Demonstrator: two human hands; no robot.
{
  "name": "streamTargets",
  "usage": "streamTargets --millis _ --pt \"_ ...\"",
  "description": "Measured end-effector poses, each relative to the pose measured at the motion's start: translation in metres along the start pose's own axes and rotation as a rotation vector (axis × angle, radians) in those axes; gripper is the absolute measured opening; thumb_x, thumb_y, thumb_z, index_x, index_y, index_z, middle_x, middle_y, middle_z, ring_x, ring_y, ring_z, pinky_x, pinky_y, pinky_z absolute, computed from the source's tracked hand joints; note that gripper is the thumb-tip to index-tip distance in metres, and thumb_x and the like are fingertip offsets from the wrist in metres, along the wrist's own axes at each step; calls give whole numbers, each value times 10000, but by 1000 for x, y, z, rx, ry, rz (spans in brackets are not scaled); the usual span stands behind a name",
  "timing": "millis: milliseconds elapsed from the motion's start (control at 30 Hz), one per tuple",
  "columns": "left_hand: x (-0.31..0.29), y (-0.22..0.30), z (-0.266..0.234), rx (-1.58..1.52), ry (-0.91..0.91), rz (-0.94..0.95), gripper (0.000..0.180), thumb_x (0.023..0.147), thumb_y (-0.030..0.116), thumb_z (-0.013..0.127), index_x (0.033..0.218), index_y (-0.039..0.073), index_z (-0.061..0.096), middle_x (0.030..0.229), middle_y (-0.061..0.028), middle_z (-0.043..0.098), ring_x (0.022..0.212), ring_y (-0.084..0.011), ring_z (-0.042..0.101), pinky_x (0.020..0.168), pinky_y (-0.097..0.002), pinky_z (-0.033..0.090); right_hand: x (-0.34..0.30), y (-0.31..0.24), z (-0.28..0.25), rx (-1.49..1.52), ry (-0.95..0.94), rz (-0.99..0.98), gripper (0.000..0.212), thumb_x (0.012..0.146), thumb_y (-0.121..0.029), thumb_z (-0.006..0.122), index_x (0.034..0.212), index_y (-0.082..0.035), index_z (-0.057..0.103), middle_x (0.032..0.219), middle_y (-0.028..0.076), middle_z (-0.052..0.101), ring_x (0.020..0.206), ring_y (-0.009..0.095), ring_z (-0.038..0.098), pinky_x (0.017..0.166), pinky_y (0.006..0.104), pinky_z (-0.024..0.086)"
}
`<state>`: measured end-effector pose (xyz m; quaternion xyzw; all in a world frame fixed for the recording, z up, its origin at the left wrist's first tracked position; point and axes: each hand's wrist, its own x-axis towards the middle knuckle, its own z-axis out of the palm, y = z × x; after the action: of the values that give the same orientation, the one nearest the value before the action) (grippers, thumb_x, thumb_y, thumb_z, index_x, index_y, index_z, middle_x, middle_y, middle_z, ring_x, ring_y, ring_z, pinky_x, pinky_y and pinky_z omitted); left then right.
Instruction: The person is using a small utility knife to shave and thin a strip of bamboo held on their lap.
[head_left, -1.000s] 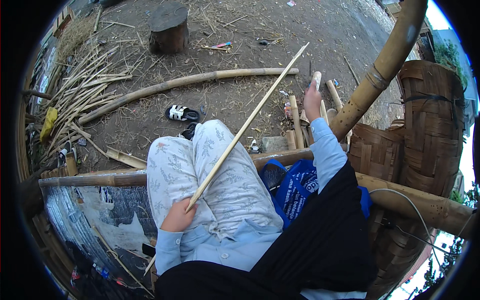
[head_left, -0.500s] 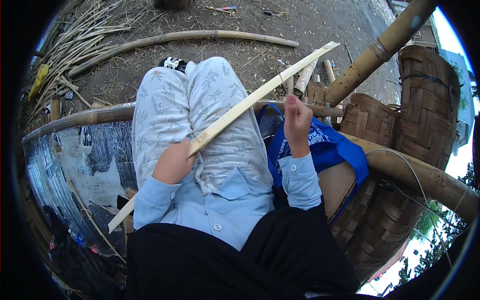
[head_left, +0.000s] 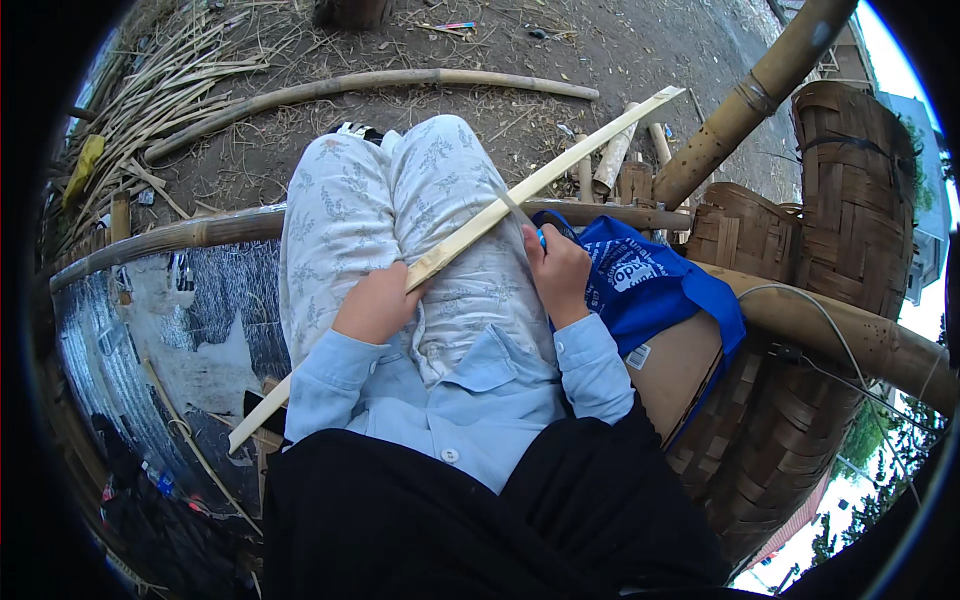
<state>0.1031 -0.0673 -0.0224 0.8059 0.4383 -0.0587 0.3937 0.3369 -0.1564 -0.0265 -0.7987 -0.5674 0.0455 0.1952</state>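
Observation:
A long, pale bamboo strip (head_left: 545, 180) lies slantwise over my lap, its far end up to the right and its near end down to the left. My left hand (head_left: 375, 302) is closed around the strip at about its middle. My right hand (head_left: 560, 270) grips a knife (head_left: 512, 203) with a bit of blue showing at the handle. The narrow blade meets the strip above my right knee, on the strip's right-hand edge. Most of the handle is hidden in my fist.
To my right sits a blue bag (head_left: 635, 265) with a cardboard box (head_left: 675, 375) in it. Large woven bamboo baskets (head_left: 855, 200) stand beyond thick bamboo poles (head_left: 755, 100). Thin strips (head_left: 190, 90) are heaped on the ground at far left. A bamboo rail (head_left: 190, 232) runs under my knees.
My right hand has come down and inward, bringing the knife blade onto the strip. My left hand and the strip have shifted slightly right in the view.

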Motion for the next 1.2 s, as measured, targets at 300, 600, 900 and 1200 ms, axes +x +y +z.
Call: streamTargets --millis 300,600,900,1200 --pt "-5 -2 5 45 52 26 266 781 263 611 797 14 519 706 -218 600 659 -392 596 589 -473 474 14 -4 2 -119 -14 -99 443 868 -446 498 611 -86 467 509 122 504 472 328 525 425 414 371" --pt "-5 -4 3 54 31 32 264 775 258 616 799 21 504 689 -212 596 645 -385 598 570 -471 475 31 21 -4 -117 -109 -14 439 866 -456 488 642 -82 541 523 135 544 507 324 571 460 423 427" --pt "-7 -4 7 104 60 34 262 762 233 628 806 16 488 683 -208 595 648 -381 598 576 -465 476 56 72 -17 -141 -109 173 508 891 -456 436 651 -34 584 594 200 561 592 392 559 537 478 423" --pt "-8 6 7 138 122 20 273 754 229 633 833 24 471 694 -188 603 646 -363 607 570 -457 483 60 93 -12 -162 -109 324 490 903 -438 417 728 -39 641 645 217 577 617 392 564 554 476 426"
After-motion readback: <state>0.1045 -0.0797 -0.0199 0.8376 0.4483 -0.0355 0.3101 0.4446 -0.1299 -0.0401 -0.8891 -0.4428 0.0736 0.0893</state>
